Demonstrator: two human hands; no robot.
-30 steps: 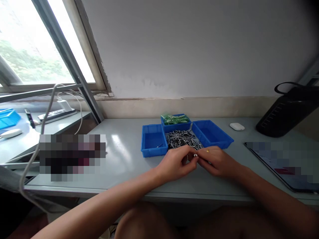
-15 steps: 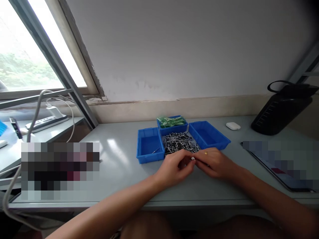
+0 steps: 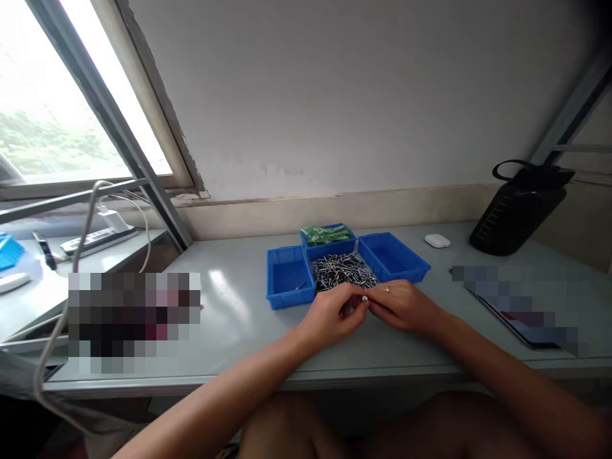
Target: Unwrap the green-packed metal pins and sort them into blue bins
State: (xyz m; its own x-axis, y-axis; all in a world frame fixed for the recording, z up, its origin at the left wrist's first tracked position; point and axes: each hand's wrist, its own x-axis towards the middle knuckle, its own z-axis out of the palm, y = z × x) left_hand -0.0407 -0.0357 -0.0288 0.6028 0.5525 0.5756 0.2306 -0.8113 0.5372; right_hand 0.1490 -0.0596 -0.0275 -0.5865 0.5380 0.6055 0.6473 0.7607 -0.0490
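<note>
Three blue trays (image 3: pixel 290 278) ring the screw pile (image 3: pixel 342 270) beyond both hands.

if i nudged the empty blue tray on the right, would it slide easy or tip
The right blue tray looks like thin plastic and holds nothing visible, so it is probably light and would slide on the smooth grey table. Its low, wide shape makes tipping unlikely. It sits close against the pile of metal pins, which might scatter.

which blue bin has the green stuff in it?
The back middle bin, nearest the wall, holds green pieces. The left bin and right bin look nearly empty.
</note>
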